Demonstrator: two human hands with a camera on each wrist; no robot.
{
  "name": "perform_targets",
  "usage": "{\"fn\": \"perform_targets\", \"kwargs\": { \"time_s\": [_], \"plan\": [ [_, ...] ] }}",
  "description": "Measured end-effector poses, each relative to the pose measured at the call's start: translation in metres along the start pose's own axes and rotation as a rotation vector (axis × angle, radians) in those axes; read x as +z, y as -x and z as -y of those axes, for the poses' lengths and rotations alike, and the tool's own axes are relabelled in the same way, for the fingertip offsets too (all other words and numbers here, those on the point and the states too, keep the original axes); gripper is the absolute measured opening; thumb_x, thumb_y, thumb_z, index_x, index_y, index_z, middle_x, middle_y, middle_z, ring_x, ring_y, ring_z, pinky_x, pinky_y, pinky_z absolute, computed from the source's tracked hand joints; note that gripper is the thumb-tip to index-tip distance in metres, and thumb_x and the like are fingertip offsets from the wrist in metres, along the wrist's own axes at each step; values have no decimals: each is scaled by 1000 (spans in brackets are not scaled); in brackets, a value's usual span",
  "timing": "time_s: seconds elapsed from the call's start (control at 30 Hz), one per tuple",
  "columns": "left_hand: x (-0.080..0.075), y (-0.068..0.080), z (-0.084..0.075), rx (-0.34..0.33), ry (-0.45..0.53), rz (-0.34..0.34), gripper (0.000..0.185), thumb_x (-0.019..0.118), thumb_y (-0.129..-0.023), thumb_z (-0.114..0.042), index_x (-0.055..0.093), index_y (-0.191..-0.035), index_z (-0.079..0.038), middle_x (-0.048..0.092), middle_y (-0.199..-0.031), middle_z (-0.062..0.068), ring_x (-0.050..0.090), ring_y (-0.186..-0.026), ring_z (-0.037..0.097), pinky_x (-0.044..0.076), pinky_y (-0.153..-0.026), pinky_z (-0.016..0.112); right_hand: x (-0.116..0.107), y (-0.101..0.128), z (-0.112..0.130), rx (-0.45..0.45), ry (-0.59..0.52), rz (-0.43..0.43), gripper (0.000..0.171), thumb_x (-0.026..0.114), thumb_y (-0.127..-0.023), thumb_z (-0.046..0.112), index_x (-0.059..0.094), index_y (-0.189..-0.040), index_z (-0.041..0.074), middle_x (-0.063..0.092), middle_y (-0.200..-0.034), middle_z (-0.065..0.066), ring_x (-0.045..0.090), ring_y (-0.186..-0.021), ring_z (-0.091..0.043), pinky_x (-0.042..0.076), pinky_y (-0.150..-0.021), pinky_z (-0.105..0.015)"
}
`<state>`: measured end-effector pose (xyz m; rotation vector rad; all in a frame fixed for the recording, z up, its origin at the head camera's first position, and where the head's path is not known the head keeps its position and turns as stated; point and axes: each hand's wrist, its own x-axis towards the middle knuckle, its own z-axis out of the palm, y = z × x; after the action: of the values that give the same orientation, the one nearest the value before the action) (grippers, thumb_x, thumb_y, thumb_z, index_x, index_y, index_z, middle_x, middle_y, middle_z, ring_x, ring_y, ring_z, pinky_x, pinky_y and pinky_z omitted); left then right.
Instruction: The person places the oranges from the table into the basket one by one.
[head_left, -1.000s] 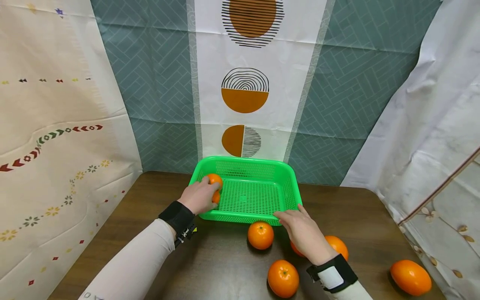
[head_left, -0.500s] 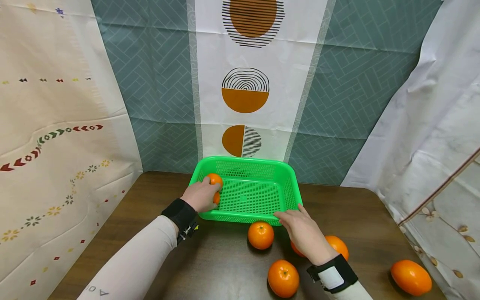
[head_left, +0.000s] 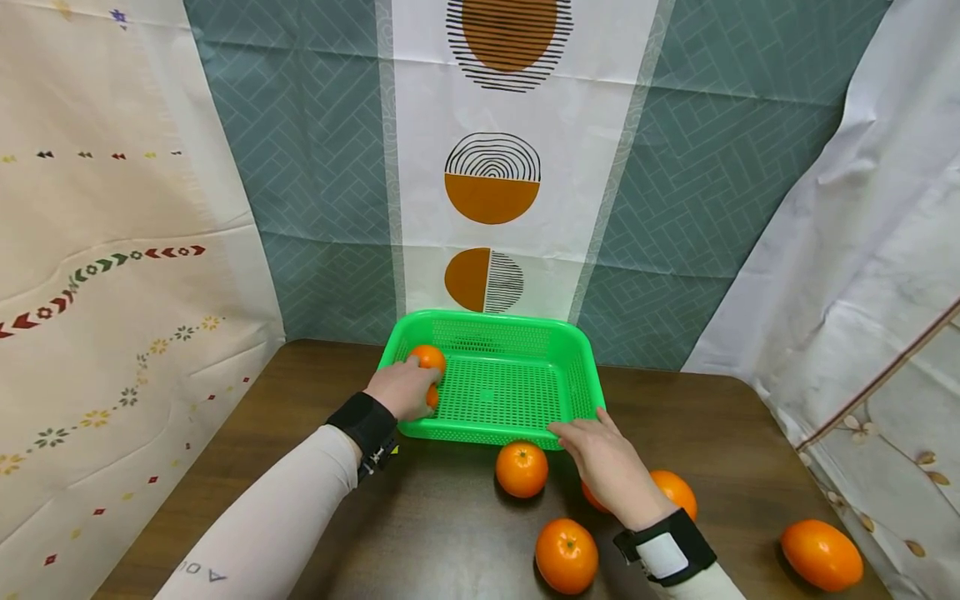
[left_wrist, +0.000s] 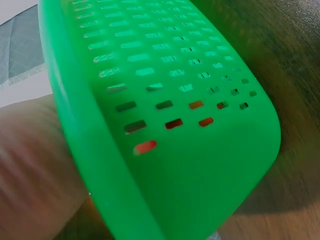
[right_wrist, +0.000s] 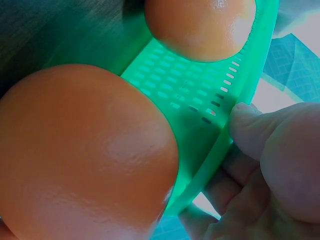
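Note:
My left hand [head_left: 401,389] reaches over the near left corner of a green plastic basket [head_left: 517,382]. It grips an orange [head_left: 432,397] low inside; the palm and fingers hide most of the fruit. Another orange [head_left: 428,357] lies just beyond the fingertips in the basket. In the left wrist view, the basket's perforated wall [left_wrist: 200,165] stands between the camera and the fruit, with bits of orange showing through its slots. My right hand [head_left: 609,462] holds the basket's rim at the near right corner, thumb [right_wrist: 247,122] against the rim and fingers on its other side.
One orange [head_left: 521,469] sits just in front of the basket, another [head_left: 567,557] nearer the front. Two more, one orange [head_left: 675,495] among them, lie partly behind the right hand. A longish orange fruit [head_left: 822,555] is at the far right of the brown table [head_left: 330,367]. Cloths hang behind.
My left wrist and forearm have shifted slightly to the right, while the hand stays on the orange. The right hand keeps its place on the rim.

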<state>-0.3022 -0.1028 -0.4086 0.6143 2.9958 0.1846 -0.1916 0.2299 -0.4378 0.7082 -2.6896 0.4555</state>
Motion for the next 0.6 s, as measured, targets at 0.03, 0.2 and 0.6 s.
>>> {"fn": "perform_targets", "kwargs": {
  "time_s": [0.03,0.2,0.6],
  "plan": [
    [0,0,0,2,-1,4,30,91,-91,-20,69,-110,-14,56,-107,16,58,-84,33,50,-73,44,0,0,0,-1,1,1,28,77,-101,0,79,-128,8,78,-108,-3,74,-107,-25,37,-123,-68],
    [-2,1,-2,5,-4,16,30,91,-92,-21,70,-113,-13,57,-109,16,57,-88,34,51,-77,46,0,1,0,-2,1,-3,28,77,-101,0,79,-128,8,79,-108,-4,75,-107,-26,37,-123,-68],
    [-3,1,-3,-9,3,17,39,92,-92,-23,73,-123,-9,58,-116,21,56,-97,37,52,-85,49,-1,1,0,2,-5,-5,27,77,-102,0,79,-127,7,79,-110,-4,75,-109,-26,37,-123,-67]
  ]
}}
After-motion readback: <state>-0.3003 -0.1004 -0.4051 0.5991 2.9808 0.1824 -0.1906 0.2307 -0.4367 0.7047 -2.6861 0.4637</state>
